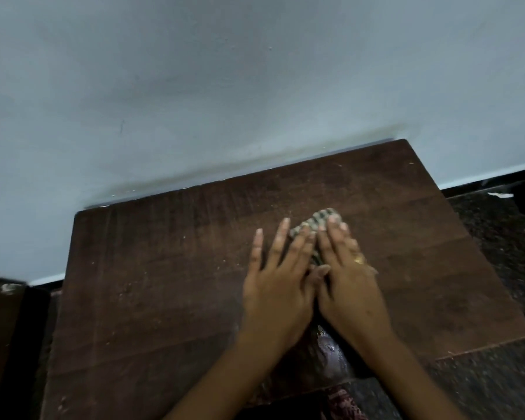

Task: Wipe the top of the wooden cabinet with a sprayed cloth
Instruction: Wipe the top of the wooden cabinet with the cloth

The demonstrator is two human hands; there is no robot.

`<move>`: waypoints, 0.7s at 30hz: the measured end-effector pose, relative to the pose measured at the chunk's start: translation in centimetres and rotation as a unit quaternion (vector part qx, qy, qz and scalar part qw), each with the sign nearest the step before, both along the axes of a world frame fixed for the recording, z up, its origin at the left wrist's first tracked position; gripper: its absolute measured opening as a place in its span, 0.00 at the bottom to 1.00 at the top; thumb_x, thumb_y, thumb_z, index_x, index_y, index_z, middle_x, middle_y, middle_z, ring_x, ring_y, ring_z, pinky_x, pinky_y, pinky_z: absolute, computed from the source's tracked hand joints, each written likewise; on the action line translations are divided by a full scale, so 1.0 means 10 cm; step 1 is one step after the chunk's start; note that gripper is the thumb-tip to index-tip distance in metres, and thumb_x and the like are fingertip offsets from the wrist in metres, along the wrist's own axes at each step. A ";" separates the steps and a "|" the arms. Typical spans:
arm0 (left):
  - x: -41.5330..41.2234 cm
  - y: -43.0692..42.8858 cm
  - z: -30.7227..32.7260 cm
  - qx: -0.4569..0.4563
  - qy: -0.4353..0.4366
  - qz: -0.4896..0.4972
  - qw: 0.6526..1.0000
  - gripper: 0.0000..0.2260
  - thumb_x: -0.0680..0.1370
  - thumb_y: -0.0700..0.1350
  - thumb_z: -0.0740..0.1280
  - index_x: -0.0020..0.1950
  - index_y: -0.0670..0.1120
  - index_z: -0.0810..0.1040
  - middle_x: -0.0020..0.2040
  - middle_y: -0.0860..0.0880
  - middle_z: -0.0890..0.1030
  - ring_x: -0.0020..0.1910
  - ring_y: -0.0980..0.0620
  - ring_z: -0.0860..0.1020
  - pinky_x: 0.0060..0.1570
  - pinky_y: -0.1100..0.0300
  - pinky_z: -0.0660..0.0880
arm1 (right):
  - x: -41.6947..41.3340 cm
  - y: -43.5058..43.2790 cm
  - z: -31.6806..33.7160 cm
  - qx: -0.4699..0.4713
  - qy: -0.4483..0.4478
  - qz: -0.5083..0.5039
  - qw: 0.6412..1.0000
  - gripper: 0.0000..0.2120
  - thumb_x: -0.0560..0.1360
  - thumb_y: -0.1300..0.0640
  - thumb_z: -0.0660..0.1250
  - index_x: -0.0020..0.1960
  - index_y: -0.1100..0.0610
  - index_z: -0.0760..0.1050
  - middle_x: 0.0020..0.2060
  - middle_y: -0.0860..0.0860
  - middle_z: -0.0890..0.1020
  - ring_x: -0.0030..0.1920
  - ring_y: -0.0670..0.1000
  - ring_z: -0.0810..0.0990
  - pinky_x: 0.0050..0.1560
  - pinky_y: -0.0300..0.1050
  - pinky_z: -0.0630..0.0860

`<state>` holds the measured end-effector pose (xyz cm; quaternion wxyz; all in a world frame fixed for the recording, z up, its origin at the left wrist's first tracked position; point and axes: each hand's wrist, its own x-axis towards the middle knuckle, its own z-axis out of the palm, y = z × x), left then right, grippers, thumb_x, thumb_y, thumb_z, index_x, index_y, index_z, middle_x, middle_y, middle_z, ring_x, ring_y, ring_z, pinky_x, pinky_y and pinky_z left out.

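Cloth (322, 219), checked, soft and light, lay mid-right on the cabinet top (164, 283). Left hand (278, 277) and right hand (350, 277) lay flat, fingers spread, pressing it down. Likely bunches; flat palms grip best.

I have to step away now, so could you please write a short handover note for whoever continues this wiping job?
Left hand and right hand: both flat, side by side, pressing the checked cloth onto the cabinet top.
Cloth: right of centre, mostly hidden under the fingers.
Done: cannot tell how much is wiped.
Left: pale specks show across the left side and near the back edge; wipe those areas.
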<state>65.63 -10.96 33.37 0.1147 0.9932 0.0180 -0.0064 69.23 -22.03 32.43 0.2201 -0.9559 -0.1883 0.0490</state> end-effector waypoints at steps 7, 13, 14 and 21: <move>-0.49 0.59 0.20 0.086 0.094 0.100 0.987 0.37 0.77 0.58 0.30 0.70 0.42 0.67 0.70 0.47 0.71 0.74 0.44 0.57 0.72 0.46 0.44 | -0.20 0.77 -0.05 0.020 -0.020 0.200 0.979 0.28 0.77 0.55 0.52 0.76 0.59 0.53 0.76 0.55 0.52 0.76 0.52 0.44 0.75 0.50 0.49; -0.65 0.08 0.15 -0.012 0.137 0.101 0.985 0.40 0.75 0.62 0.28 0.72 0.38 0.60 0.73 0.41 0.64 0.74 0.46 0.55 0.70 0.60 0.41 | -0.37 0.18 -0.04 -0.011 -0.028 0.228 0.973 0.27 0.74 0.52 0.54 0.73 0.55 0.62 0.75 0.51 0.61 0.75 0.50 0.55 0.72 0.53 0.60; -0.62 -0.04 0.15 -0.025 0.146 0.083 0.985 0.39 0.78 0.61 0.33 0.69 0.36 0.66 0.70 0.38 0.69 0.72 0.43 0.61 0.69 0.59 0.44 | -0.37 0.02 -0.02 -0.023 -0.038 0.210 0.977 0.26 0.73 0.51 0.55 0.71 0.54 0.65 0.74 0.50 0.64 0.74 0.51 0.59 0.70 0.54 0.63; -0.23 -0.93 0.05 -0.071 0.090 -0.065 0.991 0.32 0.78 0.63 0.40 0.74 0.45 0.61 0.75 0.48 0.61 0.75 0.48 0.54 0.69 0.52 0.48 | -0.38 -1.02 0.00 -0.132 -0.057 -0.049 0.988 0.27 0.75 0.46 0.50 0.66 0.58 0.73 0.68 0.57 0.72 0.67 0.66 0.68 0.61 0.73 0.61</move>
